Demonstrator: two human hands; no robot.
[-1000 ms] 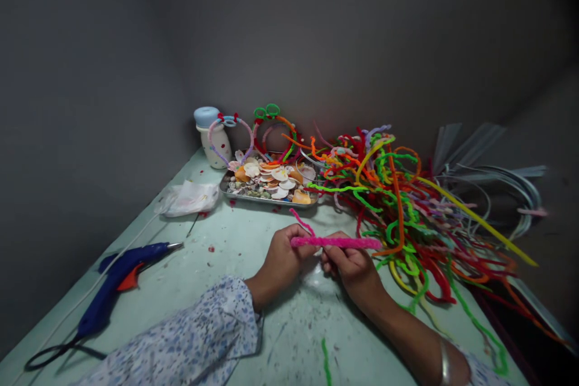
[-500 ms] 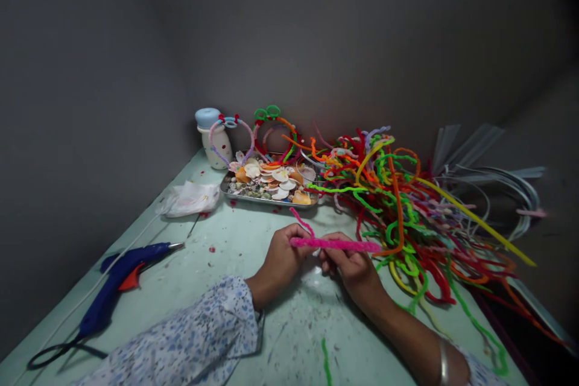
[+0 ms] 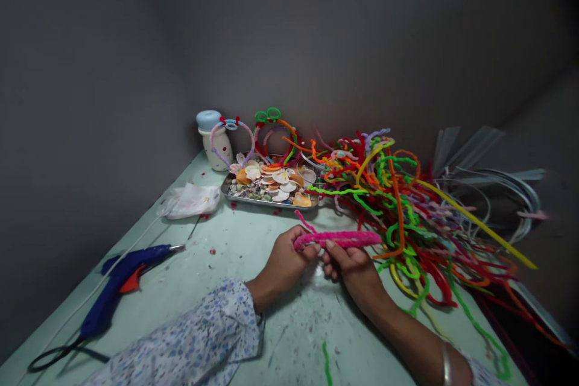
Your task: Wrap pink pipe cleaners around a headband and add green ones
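Observation:
A bright pink fuzzy band (image 3: 353, 237), shaped like a narrow loop, is held level above the table between both hands. My left hand (image 3: 289, 257) pinches its left end, where a thin pink strand sticks up and to the left. Thumb and fingers of my right hand (image 3: 350, 262) are closed on the band's lower side near its middle, and the band's right end extends past them. Just behind the hands lies a metal tray (image 3: 271, 204) of shells.
Colourful pipe cleaners (image 3: 389, 193) are heaped at the right, with clear bands (image 3: 502, 181) beyond. A blue glue gun (image 3: 113, 289), plastic packet (image 3: 192, 200) and lidded bottle (image 3: 216, 148) stand or lie left. Decorated headbands (image 3: 233, 123) are behind the tray. A green strand (image 3: 326, 365) lies in front.
The pink band has tilted, so both of its sides now show as a narrow loop. Both hands have shifted very slightly, still holding it.

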